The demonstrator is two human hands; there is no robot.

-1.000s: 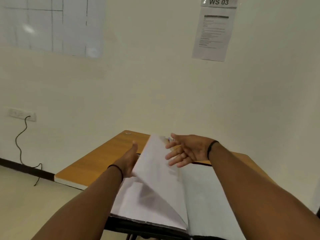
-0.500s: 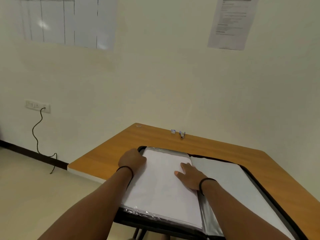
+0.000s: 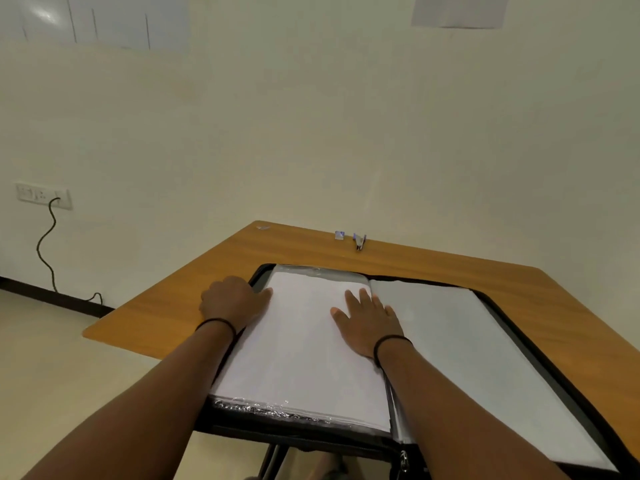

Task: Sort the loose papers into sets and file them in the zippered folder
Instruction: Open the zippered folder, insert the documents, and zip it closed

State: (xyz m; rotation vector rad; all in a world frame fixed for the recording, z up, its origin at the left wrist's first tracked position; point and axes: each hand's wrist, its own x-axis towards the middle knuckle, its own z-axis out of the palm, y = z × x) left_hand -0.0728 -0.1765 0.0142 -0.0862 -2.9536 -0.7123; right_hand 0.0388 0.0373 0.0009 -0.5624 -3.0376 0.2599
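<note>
Here the papers [image 3: 304, 344] lie flat under both hands' fingers [image 3: 360, 299].

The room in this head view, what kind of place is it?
Probably an office or plain work room. A wooden desk stands against a bare wall, printed sheets hang on that wall, and an open zippered folder of papers lies on the desk.

Table [image 3: 433, 263]: wooden top, rounded corners, set against wall.
Small clip [image 3: 359, 241]: on table, well beyond fingertips, near wall edge.
Small square item [image 3: 339, 234]: just beside clip, left of it; kind unclear.
Wall socket [image 3: 41, 195]: far left of fingers, black cable [image 3: 46, 244] plugged in, trailing to floor.
Wall sheets [image 3: 457, 10]: high above, cropped.
</note>
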